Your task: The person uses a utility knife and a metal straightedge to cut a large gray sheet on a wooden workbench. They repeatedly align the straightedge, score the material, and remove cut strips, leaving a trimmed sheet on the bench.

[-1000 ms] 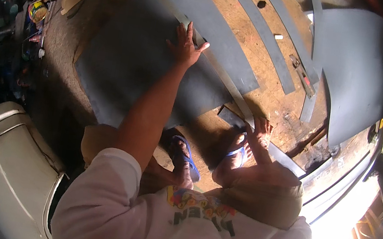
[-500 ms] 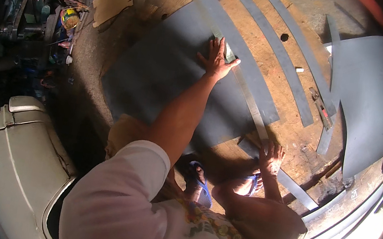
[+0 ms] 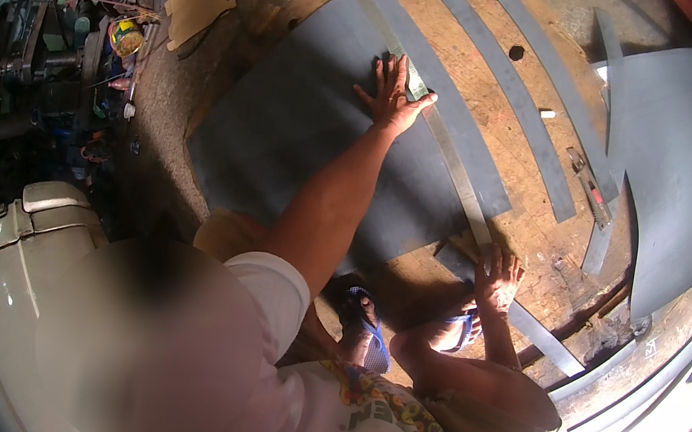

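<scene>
A long metal straightedge [image 3: 449, 149] lies slantwise across a large dark grey sheet [image 3: 289, 117] on the wooden board. My left hand [image 3: 396, 108] presses on the straightedge near its middle, fingers spread, thumb across the metal and the other fingers reaching over the sheet. At the near end of the straightedge, my right hand [image 3: 497, 281] has bent fingers closed around the tip; its fingertips are partly hidden in shade. Beside that hand, a narrow metal strip [image 3: 548, 340] runs out toward the lower right.
Grey cut strips [image 3: 510, 97] lie right of the sheet, near a cutter-like tool [image 3: 590, 191] and a small white block [image 3: 547, 114]. Another curved grey sheet [image 3: 688, 171] is farther right. Machine parts [image 3: 46, 51] crowd the left; a cream-coloured scooter-like body [image 3: 1, 279] stands at lower left.
The view has shifted slightly, and a blurred patch now covers the lower left beside my shoulder. Both hands stay at the same places on the straightedge.
</scene>
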`<state>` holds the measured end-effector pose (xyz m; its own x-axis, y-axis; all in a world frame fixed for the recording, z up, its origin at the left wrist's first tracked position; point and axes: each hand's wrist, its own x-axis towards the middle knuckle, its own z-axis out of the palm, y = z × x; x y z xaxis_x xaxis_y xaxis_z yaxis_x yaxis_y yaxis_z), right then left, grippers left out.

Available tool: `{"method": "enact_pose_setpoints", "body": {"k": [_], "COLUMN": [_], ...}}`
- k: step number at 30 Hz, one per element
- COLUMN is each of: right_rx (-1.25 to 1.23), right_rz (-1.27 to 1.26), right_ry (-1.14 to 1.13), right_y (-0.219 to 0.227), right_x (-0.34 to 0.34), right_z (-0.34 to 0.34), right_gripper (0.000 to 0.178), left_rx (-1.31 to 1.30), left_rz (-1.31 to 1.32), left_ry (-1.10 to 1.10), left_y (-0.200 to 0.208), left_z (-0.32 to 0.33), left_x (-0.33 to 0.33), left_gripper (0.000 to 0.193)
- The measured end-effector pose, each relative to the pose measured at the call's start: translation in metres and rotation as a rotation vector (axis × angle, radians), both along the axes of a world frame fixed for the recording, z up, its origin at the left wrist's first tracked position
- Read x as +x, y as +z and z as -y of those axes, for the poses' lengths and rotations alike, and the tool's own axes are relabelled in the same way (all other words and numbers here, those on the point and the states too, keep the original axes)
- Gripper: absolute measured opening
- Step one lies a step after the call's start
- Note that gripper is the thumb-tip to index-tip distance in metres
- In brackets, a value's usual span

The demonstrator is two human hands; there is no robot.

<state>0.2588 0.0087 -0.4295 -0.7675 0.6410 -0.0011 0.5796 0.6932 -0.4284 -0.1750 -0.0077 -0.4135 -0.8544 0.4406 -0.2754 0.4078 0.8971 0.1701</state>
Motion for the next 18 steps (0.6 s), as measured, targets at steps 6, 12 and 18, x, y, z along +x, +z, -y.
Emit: {"method": "enact_pose_setpoints", "body": {"k": [6,12,18], "right_rx": [-0.019,-0.016,0.019], "right_rz": [-0.024,-0.037,-0.085], "right_ry": [-0.001,-0.017,-0.063], "right_y": [-0.002,0.0,0.001], "right_x": [-0.002,-0.003,-0.003], "right_z": [-0.002,-0.001,-0.006], "right_gripper": [0.053,0.051,0.046], "left_rx": [0.044,0.113,0.084], "left_rz": [-0.02,-0.054,-0.039], "left_ry": [-0.001,-0.022,-0.054], "left_y": [0.002,-0.027,-0.02], "left_z": [-0.009,0.012,0.002], "left_x": [-0.002,-0.013,-0.009], "left_gripper": [0.122,0.13,0.132]}}
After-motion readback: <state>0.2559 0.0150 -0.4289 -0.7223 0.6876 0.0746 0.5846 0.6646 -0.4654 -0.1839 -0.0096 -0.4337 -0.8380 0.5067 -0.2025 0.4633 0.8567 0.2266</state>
